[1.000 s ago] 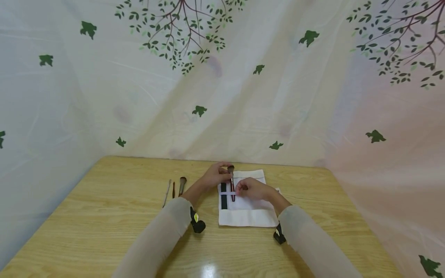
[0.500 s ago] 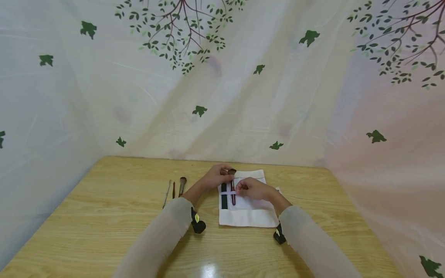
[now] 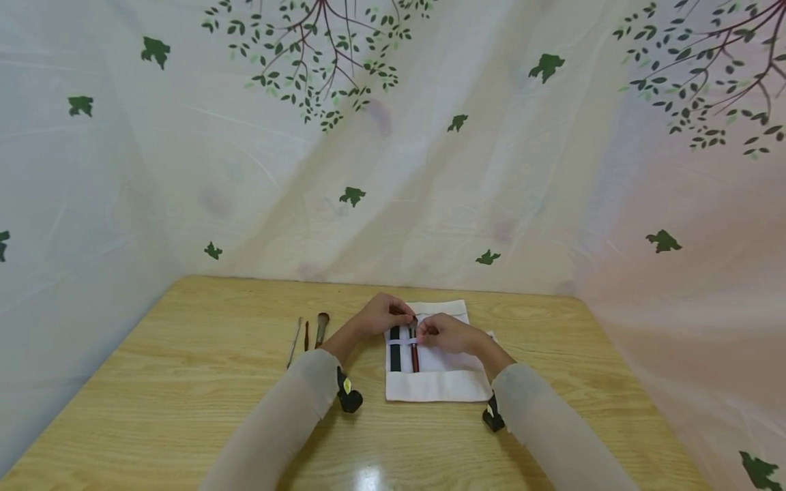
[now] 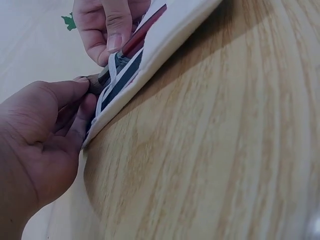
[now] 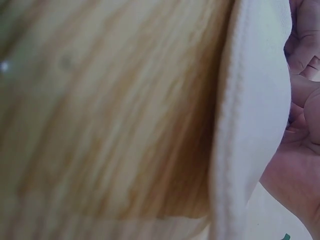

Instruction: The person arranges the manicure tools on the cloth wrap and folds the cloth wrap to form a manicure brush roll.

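A white cloth brush roll (image 3: 430, 387) lies unrolled on the table. A makeup brush with a red handle (image 3: 415, 359) passes under its white elastic band (image 4: 112, 72), handle end toward the person. My left hand (image 3: 382, 315) pinches this brush near its bristles (image 4: 95, 84), which the fingers partly hide. Close beside it, my right hand (image 3: 451, 334) pinches the elastic band between thumb and fingers. A flat black strip-like item (image 3: 396, 351) sits under the band to the left of the brush. In the right wrist view, the roll's cloth (image 5: 255, 105) covers much of the work.
Left of the roll lie a thin silvery tool (image 3: 295, 342), a slim reddish-brown tool (image 3: 306, 335) and a thick-headed brush (image 3: 322, 327), partly behind the left arm. The wooden table (image 3: 172, 395) meets a leaf-printed cloth backdrop (image 3: 393, 225) at its back.
My left hand has slid the red-handled brush toward the person through the elastic band, so its handle end now reaches the roll's lower flap. The right hand has stayed in place.
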`<state>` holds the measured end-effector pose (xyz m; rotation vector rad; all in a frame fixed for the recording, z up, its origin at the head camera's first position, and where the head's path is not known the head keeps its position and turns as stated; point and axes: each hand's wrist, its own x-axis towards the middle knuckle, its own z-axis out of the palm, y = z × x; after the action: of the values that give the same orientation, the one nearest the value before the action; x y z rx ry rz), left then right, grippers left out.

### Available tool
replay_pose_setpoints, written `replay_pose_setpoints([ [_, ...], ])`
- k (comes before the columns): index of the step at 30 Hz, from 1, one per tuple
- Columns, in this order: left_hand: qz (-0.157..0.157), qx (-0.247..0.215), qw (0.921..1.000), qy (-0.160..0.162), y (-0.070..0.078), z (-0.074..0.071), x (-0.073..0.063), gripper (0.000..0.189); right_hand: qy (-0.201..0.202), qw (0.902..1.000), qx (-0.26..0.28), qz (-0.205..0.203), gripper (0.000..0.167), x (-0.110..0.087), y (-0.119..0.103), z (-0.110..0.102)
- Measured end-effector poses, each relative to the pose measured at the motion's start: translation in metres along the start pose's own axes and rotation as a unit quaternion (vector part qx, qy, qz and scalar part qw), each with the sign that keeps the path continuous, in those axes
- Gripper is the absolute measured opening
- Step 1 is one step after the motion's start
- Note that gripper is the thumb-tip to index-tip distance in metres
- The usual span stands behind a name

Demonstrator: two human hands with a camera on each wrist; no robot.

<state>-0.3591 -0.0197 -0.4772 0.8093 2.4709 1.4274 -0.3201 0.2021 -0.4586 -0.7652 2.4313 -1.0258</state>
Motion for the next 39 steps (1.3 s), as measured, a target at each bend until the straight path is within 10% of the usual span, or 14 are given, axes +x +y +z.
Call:
replay_pose_setpoints([
  [16,0.043,0.093,0.9931,-0.057,0.016,-0.013,-0.006,0.01,0.003,0.9999,0.003,0.013,0.011,0.001,0.0,0.0],
  [39,0.022,0.04,0.9965,-0.07,0.01,-0.007,-0.011,0.012,0.02,0.9997,0.012,0.009,0.004,0.0,0.0,0.0],
])
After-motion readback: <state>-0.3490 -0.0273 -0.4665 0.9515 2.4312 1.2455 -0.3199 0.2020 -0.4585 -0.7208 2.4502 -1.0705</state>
